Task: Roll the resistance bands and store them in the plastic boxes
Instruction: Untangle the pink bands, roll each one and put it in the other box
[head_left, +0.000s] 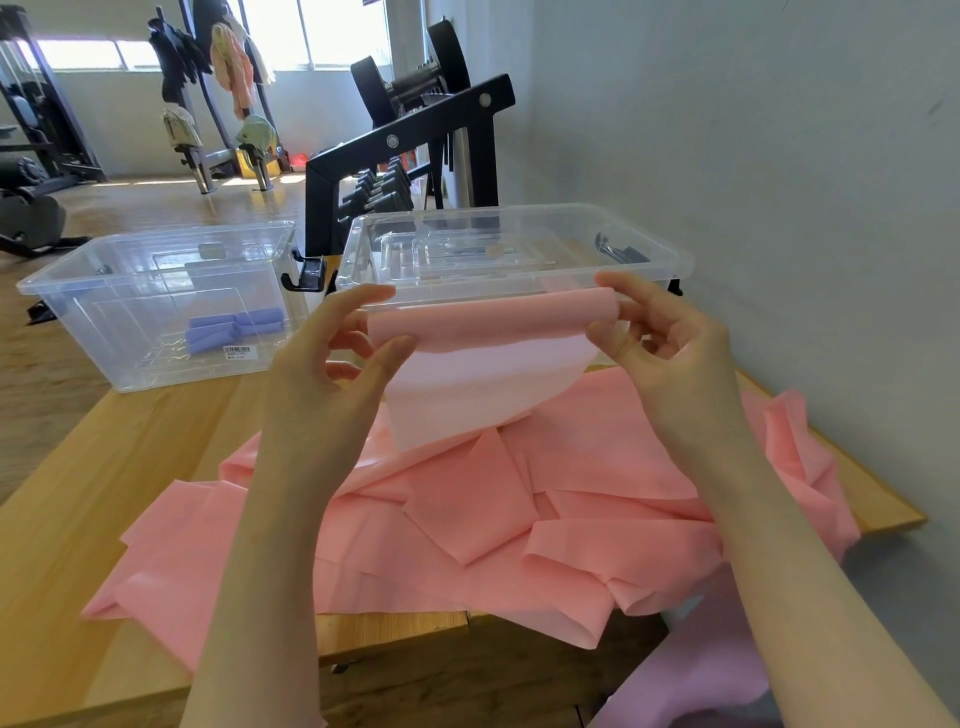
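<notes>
Both hands were up: left hand (332, 358) and right hand (670, 348) pinched the ends of the pink band (488, 325), its roll lying nine-to-three between them, loose tail trailing toward six onto the table (104, 467).

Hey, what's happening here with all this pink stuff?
A person is rolling up a pink band, gripping one end of the roll in the left hand and the other in the right hand. The rest of it hangs down onto a heap of pink bands on the table. The left box already holds purple rolls; the right box has none that I can see.
</notes>
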